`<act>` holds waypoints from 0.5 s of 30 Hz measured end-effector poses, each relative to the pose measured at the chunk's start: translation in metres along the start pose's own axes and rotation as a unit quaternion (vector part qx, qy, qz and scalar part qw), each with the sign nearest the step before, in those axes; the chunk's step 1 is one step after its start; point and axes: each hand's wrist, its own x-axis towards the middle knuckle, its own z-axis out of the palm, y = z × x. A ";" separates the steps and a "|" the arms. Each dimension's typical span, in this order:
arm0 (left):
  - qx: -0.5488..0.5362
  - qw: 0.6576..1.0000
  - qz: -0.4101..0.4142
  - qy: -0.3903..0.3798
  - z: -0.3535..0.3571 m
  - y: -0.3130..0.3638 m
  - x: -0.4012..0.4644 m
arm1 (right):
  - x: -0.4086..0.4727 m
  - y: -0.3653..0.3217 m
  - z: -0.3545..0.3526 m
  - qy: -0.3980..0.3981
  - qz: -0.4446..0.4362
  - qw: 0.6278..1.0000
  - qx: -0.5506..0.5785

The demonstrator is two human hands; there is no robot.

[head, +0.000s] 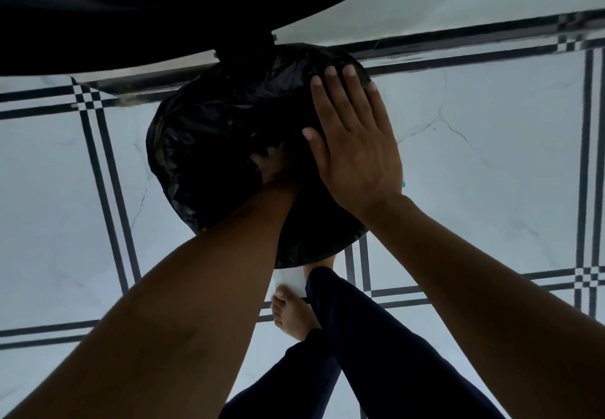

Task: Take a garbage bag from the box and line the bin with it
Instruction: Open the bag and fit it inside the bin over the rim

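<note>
You are looking straight down at the bin (183,169), and the black bag (212,130) is already lying over its rim and hanging inside it. Your left hand (275,169) is reaching down into the bag; its fingers are hidden in the dark plastic, so I cannot tell if they are clenched or released. Your right hand (353,143) is lying flat on the far right edge of the bag, with the fingers (330,74) spread and grasping nothing.

In my judgement, you are pressing the bag down to the bottom. If your left hand is pushing too hard, the plastic under your right fingers may be slipping off the rim, because a flat palm is not really holding it. The thin plastic may also be tearing under the fingertips. The box is not in view.
</note>
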 end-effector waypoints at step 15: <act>-0.380 0.882 -0.247 0.127 0.332 0.021 -0.032 | 0.001 -0.001 -0.002 -0.010 -0.002 1.000 -0.025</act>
